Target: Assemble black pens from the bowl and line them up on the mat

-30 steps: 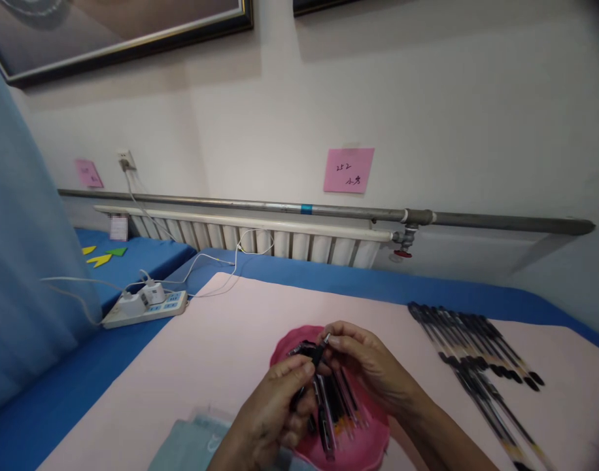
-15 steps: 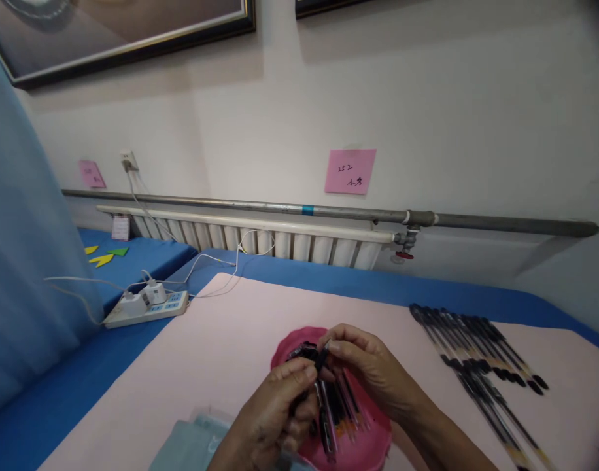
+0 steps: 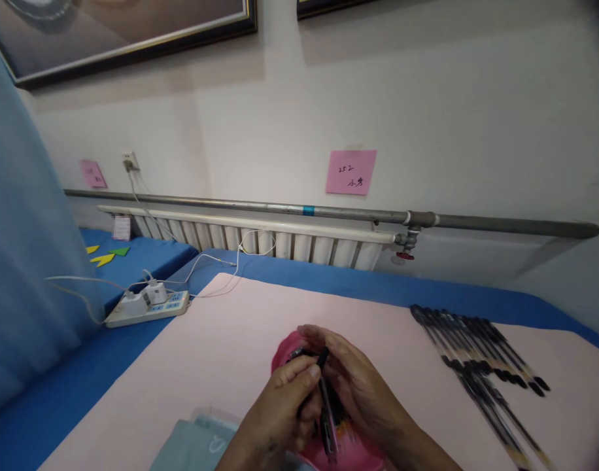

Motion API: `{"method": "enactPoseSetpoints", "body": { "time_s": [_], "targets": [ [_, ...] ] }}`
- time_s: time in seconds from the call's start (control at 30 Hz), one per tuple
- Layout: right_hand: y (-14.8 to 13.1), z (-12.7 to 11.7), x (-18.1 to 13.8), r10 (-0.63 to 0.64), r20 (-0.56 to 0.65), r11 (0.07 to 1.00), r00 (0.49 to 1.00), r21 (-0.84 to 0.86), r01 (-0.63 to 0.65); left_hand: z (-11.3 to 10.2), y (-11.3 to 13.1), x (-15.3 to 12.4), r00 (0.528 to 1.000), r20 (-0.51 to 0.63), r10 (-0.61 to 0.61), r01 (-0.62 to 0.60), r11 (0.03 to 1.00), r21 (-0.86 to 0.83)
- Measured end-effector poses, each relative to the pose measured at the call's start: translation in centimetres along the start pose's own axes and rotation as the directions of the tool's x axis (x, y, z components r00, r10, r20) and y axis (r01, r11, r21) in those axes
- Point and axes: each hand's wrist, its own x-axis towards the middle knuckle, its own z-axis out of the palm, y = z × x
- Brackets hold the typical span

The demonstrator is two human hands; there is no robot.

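Pinched between the thumb and fingers of my left hand (image 3: 284, 399) is a black pen part (image 3: 323, 357), its dark end poking up past the thumb. My fingers hide its lower portion. My right hand (image 3: 358, 386) curves beside it, fingers extended and apart from the thumb side, with nothing visibly gripped. Both hands are over a pink bowl (image 3: 363, 458) with a wavy rim. Inside the bowl lie clear and black pen pieces (image 3: 329, 428), partly covered by my hands.
Rows of black-capped pens (image 3: 471, 340) lie on the pink sheet (image 3: 191, 353) at right. A pale blue-green packet or cloth (image 3: 186, 445) sits at lower left. A power strip (image 3: 147, 311) with plugs and white cables rests on the blue cover. A radiator (image 3: 280, 242) runs along the wall.
My right hand has let go of the black part's upper end and moved slightly left and lower, its fingers straighter. My left hand keeps its pinch.
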Motion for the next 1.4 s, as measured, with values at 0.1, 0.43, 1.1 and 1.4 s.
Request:
{"method": "enactPoseSetpoints", "body": {
  "time_s": [0.1,0.43,1.1,1.4],
  "targets": [
    [0.1,0.2,-0.1,-0.007,-0.016,0.998,1.000,0.055,0.008,0.3,0.0,0.1,0.999,0.007,-0.035,0.035,0.999,-0.024],
    [-0.4,0.6,-0.2,0.039,0.054,0.992,0.998,0.119,-0.045,-0.1,0.4,0.5,0.991,-0.105,0.084,-0.087,0.996,-0.023],
    [-0.6,-0.5,0.2,0.200,0.061,0.942,0.978,0.262,-0.209,-0.6,-0.3,1.3,0.975,-0.146,0.166,-0.159,0.985,0.061],
    [-0.8,-0.3,0.3,0.244,0.045,0.923,0.969,0.296,-0.246,-0.7,-0.2,1.4,0.971,-0.157,0.181,-0.175,0.983,0.052]
  ]
}}
